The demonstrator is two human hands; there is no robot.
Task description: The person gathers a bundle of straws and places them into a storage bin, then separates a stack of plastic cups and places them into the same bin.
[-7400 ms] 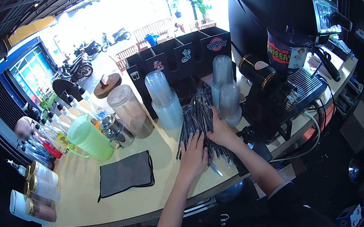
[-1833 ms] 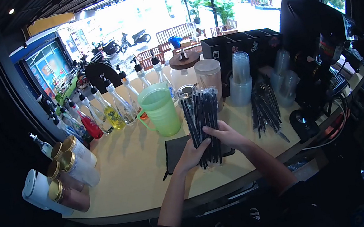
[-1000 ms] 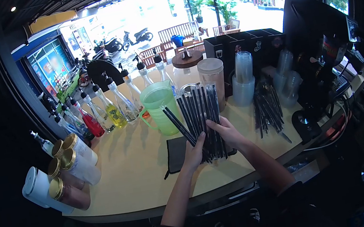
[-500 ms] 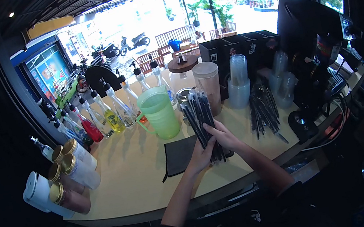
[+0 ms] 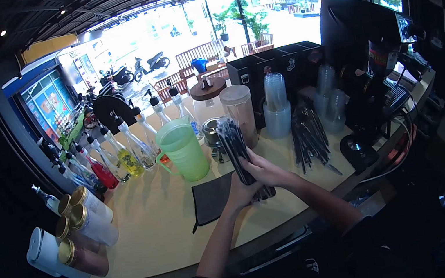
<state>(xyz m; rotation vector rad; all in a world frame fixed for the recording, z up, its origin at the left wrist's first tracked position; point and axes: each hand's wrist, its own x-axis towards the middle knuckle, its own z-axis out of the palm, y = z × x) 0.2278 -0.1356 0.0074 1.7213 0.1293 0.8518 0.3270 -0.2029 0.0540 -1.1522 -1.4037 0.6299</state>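
Note:
A bundle of black, individually wrapped drinking straws (image 5: 231, 143) is held nearly upright over the counter, its tops tilted slightly left. My left hand (image 5: 240, 193) is closed around its lower part. Higher up, on the right side, my right hand (image 5: 267, 170) wraps the same bundle, with the thumb across the front. Below the hands lies a dark grey cloth (image 5: 212, 199), partly covered by them. More wrapped black straws (image 5: 309, 139) lie in a loose pile on the counter to the right.
A green pitcher (image 5: 182, 151) and a tall lidded canister (image 5: 239, 112) stand behind the hands. Stacked plastic cups (image 5: 277, 115) are at the right, syrup pump bottles (image 5: 126, 155) at the back left. Gold-lidded jars (image 5: 93, 225) stand near the counter's (image 5: 156, 232) left end.
The straws in my hands are gathered into a narrower, tighter bundle. My hands have come closer together around it. The whole view has shifted, so the counter items appear further left.

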